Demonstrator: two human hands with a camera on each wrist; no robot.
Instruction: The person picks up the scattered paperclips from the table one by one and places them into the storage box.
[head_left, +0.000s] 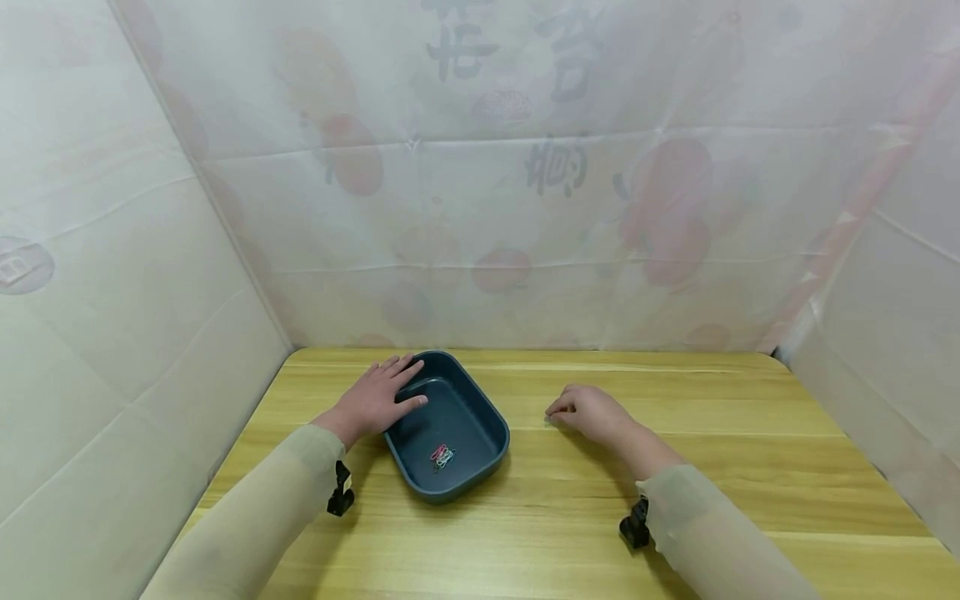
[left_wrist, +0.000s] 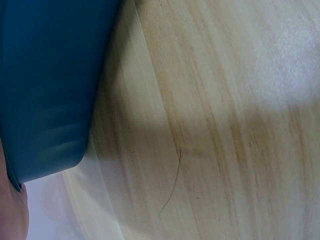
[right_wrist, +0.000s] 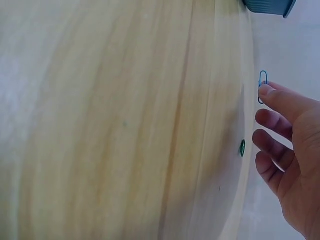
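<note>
Your left hand point(head_left: 375, 400) lies flat on the near-left rim of the dark blue tray point(head_left: 480, 454), fingers straight and spread, fingertips just over the edge, gripping nothing; forearm angled in from the tray's lower left. A few coloured paper clips point(head_left: 442, 456) sit inside the tray toward its near end. Your right hand point(head_left: 588, 411) rests on the wooden table point(head_left: 712, 433) to the right of the tray, well apart from it, fingers loosely curled. In the right wrist view the fingertip point(right_wrist: 266, 91) touches a blue paper clip point(right_wrist: 263, 80); whether you've pinched it, can't tell. A green paper clip point(right_wrist: 242, 147) lies near it.
</note>
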